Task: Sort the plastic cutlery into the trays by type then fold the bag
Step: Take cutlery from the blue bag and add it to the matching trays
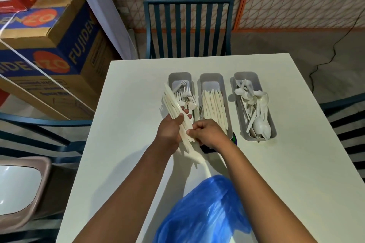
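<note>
A bundle of knives (176, 108) is gripped in the left hand (171, 127), its fingers (184, 117) clamped around the handles, the blades fanned up and to the left over the edge of the fork tray (180, 77). The right hand (207, 134) is pressed against the bundle's lower end, fingers curled together on the knife tips there; whether one knife is pinched apart from the rest cannot be told. Both hands are held just above the white bench (286, 163), right in front of the trays.

Three grey trays are lined up side by side. Forks (186, 97) are heaped in the left one. Knives are laid lengthwise in the middle tray (210, 78), fairly neat. Spoons (260, 122) are piled loosely in the right tray (245, 76), some bowls lifted above the rim.

A few more white pieces (197, 157) are left on the bench under the hands, trailing down to the blue bag (203, 213), which is crumpled at the near edge between the forearms. Something dark is glimpsed beneath the right wrist, too hidden to name.

A dark slatted chair (187, 25) is pushed up to the far side, and printed boxes (49, 45) are stacked at the left.
</note>
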Demonstrator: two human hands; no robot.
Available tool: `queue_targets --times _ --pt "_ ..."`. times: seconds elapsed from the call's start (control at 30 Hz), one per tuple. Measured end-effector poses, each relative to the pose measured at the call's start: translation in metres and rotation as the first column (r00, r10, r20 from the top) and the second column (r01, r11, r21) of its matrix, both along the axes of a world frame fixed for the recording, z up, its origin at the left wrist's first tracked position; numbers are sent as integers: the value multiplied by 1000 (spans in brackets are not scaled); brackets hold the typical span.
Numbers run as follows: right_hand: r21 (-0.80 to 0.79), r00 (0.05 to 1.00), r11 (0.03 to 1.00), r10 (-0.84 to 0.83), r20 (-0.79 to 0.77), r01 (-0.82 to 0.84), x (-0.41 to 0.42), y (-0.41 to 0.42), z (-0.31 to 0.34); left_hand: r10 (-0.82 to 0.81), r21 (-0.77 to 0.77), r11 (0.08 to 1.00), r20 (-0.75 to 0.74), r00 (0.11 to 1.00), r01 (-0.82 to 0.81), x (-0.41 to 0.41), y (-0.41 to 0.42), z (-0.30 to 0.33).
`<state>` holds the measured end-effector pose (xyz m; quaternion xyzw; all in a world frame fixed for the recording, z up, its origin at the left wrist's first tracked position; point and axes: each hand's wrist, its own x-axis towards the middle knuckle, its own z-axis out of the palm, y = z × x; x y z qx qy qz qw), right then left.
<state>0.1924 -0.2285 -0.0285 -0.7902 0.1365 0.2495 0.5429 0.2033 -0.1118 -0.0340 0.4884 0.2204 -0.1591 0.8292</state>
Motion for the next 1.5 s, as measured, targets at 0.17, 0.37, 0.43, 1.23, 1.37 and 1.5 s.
queue_targets --times 0.17,0.37,0.43,1.23,1.37,1.5 --pt "46 987 986 -160 0 160 -13 -19 5 -70 64 996 24 997 68 -9 -11 2" --pt "71 937 938 -345 62 341 -29 -34 -2 -115 147 983 5 993 113 -17 -25 3" --pt "126 899 898 -433 73 422 -35 -37 -3 -79 151 985 -6 997 79 -19 -28 4" --pt "100 975 978 -193 112 182 -40 -30 -15 -93 144 985 -47 995 99 -28 -29 11" --pt "106 982 985 -149 117 137 -42 -35 -14 -107 202 972 -57 993 117 -25 -29 10" --pt "39 951 963 -270 154 267 -36 -42 -11 -143 267 949 -110 984 167 -24 -30 8"
